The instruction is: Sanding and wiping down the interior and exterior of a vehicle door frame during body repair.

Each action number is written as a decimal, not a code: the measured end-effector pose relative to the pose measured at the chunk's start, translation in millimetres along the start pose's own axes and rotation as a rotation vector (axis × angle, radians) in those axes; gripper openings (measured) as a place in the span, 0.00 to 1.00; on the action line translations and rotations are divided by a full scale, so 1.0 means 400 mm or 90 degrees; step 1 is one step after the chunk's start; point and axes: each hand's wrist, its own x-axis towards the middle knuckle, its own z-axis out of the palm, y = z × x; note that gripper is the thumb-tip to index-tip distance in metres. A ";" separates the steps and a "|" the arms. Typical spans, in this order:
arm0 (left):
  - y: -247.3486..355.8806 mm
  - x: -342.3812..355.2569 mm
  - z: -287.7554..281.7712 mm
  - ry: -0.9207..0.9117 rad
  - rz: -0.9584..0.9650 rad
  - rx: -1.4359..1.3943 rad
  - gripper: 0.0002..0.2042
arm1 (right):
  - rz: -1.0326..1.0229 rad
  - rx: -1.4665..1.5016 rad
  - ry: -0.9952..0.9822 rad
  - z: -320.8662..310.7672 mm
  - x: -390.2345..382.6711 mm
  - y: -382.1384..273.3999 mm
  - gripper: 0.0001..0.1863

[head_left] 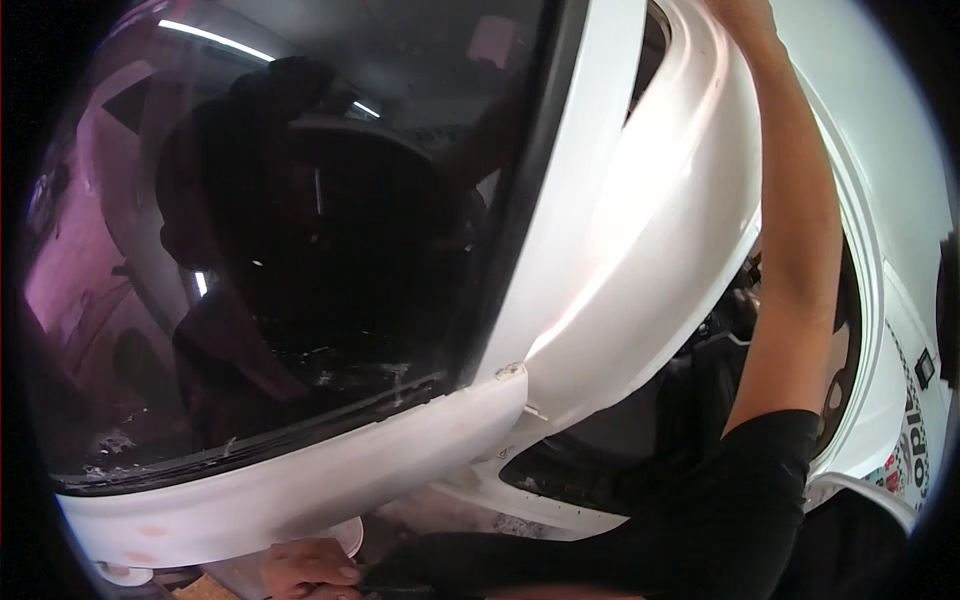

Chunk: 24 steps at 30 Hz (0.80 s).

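Note:
My right arm stretches up across the right side, bare below a black sleeve. My right hand (738, 10) lies at the upper edge, against the white car body panel (690, 190). Its fingers are out of the picture, so what it touches cannot be told. Low on the left, my left hand (305, 567) has its fingers bent in beneath the white lower edge (330, 470) of the car's dark glass (330, 220). Behind it shows part of a pale round rim (352, 537). Whatever the left hand grips, if anything, is hidden.
A dark opening (620, 450) lies between the white panel and my right arm. Curved white bodywork (880, 200) with a black edge stands beyond that arm, with checkered stickers (915, 420) at the far right. Light tubes reflect in the glass. A brown piece (205, 588) shows at bottom left.

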 end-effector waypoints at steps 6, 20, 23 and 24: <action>-0.011 -0.006 0.001 -0.030 -0.020 -0.027 0.12 | 0.032 0.056 0.014 -0.043 -0.102 0.125 0.13; -0.021 -0.023 0.019 0.017 -0.013 -0.029 0.11 | 0.003 -0.273 0.101 -0.150 -0.356 0.452 0.19; -0.029 -0.001 0.020 -0.017 -0.012 -0.043 0.12 | 0.013 -0.144 0.072 -0.213 -0.403 0.525 0.18; -0.039 0.000 0.026 -0.040 -0.011 -0.058 0.12 | -0.005 -0.079 0.046 -0.194 -0.378 0.570 0.16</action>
